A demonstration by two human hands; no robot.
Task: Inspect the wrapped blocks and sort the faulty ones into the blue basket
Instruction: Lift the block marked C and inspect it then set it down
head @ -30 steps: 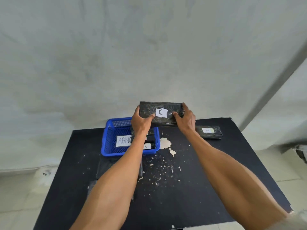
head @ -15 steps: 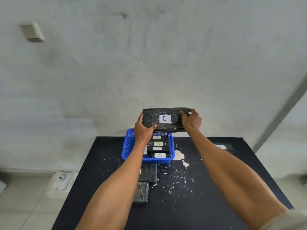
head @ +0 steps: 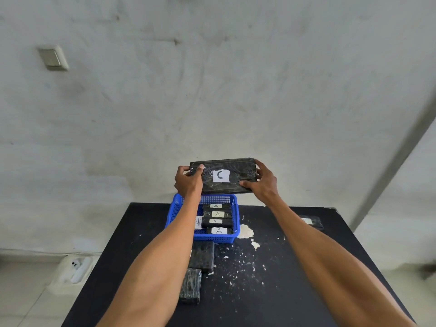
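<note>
At frame centre, the left hand [head: 188, 182] and right hand [head: 262, 185] each grip one end of a glossy wrapped block labelled C [head: 238, 178], held above the blue basket [head: 215, 239] of A-labelled blocks [head: 218, 214] on the black bench [head: 283, 279]. The glossy wrap may slide from that end-only grip, dropping the block unjudged into the basket.

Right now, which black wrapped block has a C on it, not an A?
The black plastic-wrapped block gripped by left hand and right hand above the blue mesh basket. Its white label reads C; the blocks inside read A.
</note>
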